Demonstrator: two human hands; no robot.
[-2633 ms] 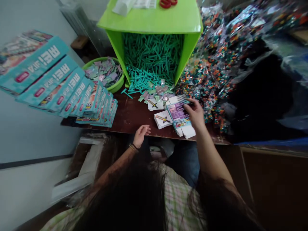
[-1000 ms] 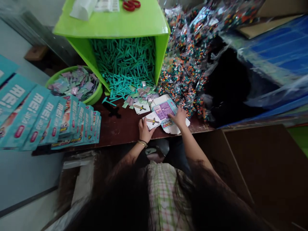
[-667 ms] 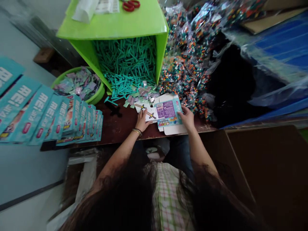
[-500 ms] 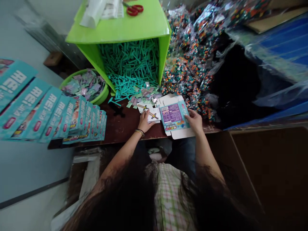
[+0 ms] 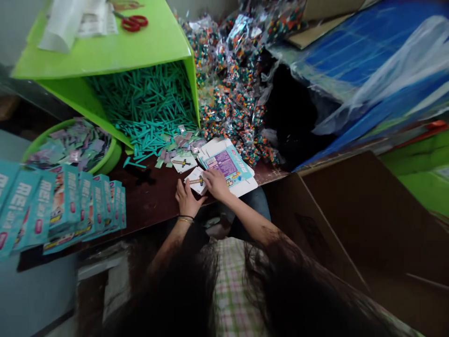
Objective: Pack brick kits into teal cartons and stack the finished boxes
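Observation:
A small stack of white leaflets (image 5: 196, 181) printed with a pixel-style sword lies near the table's front edge. My left hand (image 5: 188, 200), with bands at its wrist, holds the stack from the left and front, fingers bent along its edge. From the right, my right hand (image 5: 216, 184) closes its fingers on the leaflets' right edge; the fingertips are partly hidden. Under and beyond this hand lie flattened teal and purple cartons (image 5: 224, 161) with white flaps. Another sword leaflet (image 5: 183, 163) rests just behind the stack.
Teal sticks fill a tipped green bin (image 5: 105, 61), with red scissors (image 5: 134, 23) on top. A green basin (image 5: 110, 159) holds small packets. Teal boxes (image 5: 66, 201) stand in a row at left. Bags of coloured pieces (image 5: 231, 103) pile behind; a cardboard box (image 5: 333, 224) is at right.
My right hand has left the carton's right edge and moved left to the leaflet stack. My left hand stays at the stack, shifted towards its left side. The view has turned right.

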